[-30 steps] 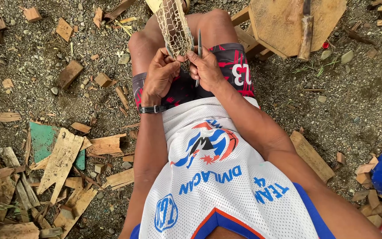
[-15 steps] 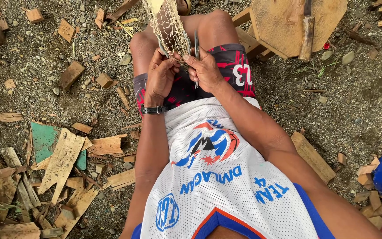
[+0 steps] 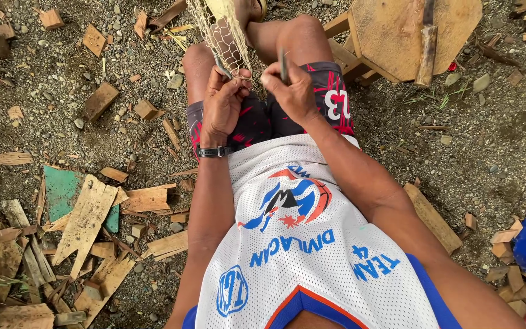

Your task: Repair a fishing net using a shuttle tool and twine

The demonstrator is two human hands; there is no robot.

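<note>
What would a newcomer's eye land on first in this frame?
The two hands at the top centre: the left hand pinches a pale mesh net stretched over the knees, while the right hand holds a thin dark tool beside it. Wood scraps litter the gravel at the left, and a round wooden stool stands at the upper right.

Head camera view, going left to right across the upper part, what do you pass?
Wooden block → left hand gripping the net → right hand holding a thin dark tool → round wooden stool → hammer.

The net (image 3: 226,36) runs off the top edge; the thin tool (image 3: 283,64) in the right hand (image 3: 293,91) beside the net is mostly hidden, perhaps a needle.
</note>
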